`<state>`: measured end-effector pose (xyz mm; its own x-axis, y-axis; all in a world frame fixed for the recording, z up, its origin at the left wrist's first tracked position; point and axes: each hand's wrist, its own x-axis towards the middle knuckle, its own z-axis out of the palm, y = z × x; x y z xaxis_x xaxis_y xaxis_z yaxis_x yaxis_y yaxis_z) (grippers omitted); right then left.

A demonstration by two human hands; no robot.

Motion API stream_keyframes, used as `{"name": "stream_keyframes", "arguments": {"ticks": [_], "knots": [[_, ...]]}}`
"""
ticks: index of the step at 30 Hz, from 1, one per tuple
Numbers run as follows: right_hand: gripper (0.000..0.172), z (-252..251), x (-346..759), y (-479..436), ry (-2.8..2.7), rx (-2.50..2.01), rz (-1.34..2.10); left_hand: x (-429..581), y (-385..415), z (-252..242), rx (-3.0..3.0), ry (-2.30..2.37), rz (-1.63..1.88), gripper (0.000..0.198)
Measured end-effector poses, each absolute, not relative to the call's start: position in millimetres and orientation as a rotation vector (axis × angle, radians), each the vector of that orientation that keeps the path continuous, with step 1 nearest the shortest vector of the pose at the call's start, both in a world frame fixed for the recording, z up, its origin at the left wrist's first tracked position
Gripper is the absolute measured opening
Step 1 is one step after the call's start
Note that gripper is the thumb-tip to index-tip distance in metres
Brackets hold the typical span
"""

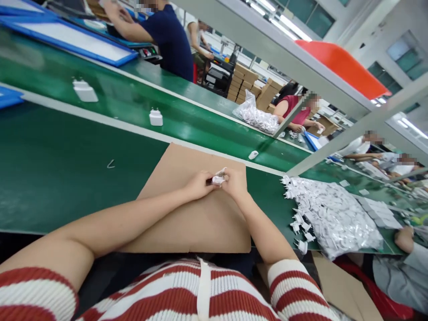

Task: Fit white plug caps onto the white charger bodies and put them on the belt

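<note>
Above a brown cardboard sheet (194,223), my two hands meet around a small white plug charger (218,179), partly covered by fingers. My left hand (199,184) is closed on its left side. The fingers of my right hand (235,182) pinch it from the right. Beyond the cardboard, on the green belt, lie a white two-pin charger (156,117), a larger-looking one (85,91) at the left and a small white piece (253,154). To the right of my right arm, several loose white plugs (297,220) lie beside a clear bag of white parts (341,218).
A small bent metal piece (110,164) lies on the green bench at the left. A blue-rimmed tray (73,38) stands across the belt. A slanting metal post (334,136) rises at the right, under a shelf with an orange bin (341,67). Several co-workers sit around the line.
</note>
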<state>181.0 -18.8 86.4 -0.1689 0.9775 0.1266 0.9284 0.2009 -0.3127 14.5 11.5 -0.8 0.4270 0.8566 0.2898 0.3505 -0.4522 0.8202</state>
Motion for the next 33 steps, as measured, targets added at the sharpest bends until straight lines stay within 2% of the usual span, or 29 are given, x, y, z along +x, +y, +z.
{"name": "stream_keyframes", "arguments": {"ticks": [7, 10, 12, 14, 16, 19, 23, 25, 29, 33], "knots": [[0.046, 51.0, 191.3, -42.5, -1.910, -1.626, 0.437, 13.9, 12.2, -13.1, 2.046, 1.014, 0.913, 0.039], [0.080, 44.4, 213.4, -35.8, -1.787, -1.702, 0.386, 12.0, 13.6, -17.2, 2.000, 0.978, 0.882, 0.044], [0.089, 49.8, 243.2, -28.7, -1.602, -1.905, 0.229, 11.0, 12.3, -17.8, 1.973, 0.990, 0.910, 0.060], [0.089, 56.1, 281.6, -23.8, -1.288, -2.209, 0.004, 10.6, 9.4, -17.8, 1.985, 0.999, 0.938, 0.067], [0.086, 57.1, 320.5, -21.7, -0.945, -2.467, -0.124, 10.5, 6.5, -18.4, 2.016, 0.991, 0.927, 0.060], [0.069, 47.1, 361.9, -22.5, -0.627, -2.657, 0.011, 9.9, 6.2, -19.6, 1.992, 1.011, 0.874, 0.047], [0.039, 35.3, 371.9, -22.7, -0.788, -2.567, 0.062, 11.1, 33.9, -9.5, 1.889, 1.045, 0.787, 0.049], [0.037, 35.8, 365.6, -19.8, -0.881, -2.501, 0.087, 16.8, 64.9, 3.5, 1.932, 1.151, 0.778, 0.049], [0.043, 40.4, 354.2, -14.7, -1.039, -2.449, 0.077, 34.5, 140.2, 27.2, 2.022, 1.489, 0.840, 0.032], [0.049, 42.4, 355.2, -18.1, -1.149, -2.435, 0.172, 42.4, 193.6, 29.0, 1.979, 1.676, 0.848, 0.025]]}}
